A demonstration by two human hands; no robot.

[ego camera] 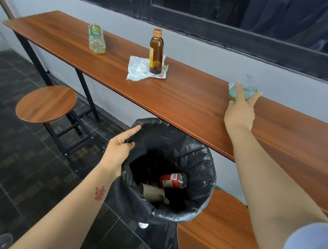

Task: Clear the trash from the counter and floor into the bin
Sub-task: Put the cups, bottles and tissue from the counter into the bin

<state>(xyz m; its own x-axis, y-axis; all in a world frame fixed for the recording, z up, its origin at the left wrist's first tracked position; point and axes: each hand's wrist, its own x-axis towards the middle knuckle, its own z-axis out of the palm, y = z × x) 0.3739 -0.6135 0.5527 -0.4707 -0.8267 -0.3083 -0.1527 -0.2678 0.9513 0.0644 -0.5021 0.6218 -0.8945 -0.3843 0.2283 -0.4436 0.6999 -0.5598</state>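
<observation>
Head view: the right hand [239, 113] reaches across the wooden counter [180, 104] to a clear bottle [244, 84] at the far edge by the wall. Its grip is wide, with straight, spread fingers against the bottle's near side. The left hand [120, 149] holds the rim of the black-lined bin [205, 167] below the counter's front edge, its grip closed on the liner. Inside the bin lie a red-labelled bottle [173, 180] and a cardboard tube [151, 192]. Further left on the counter, a brown bottle [156, 52] stands on a crumpled wrapper [138, 69].
</observation>
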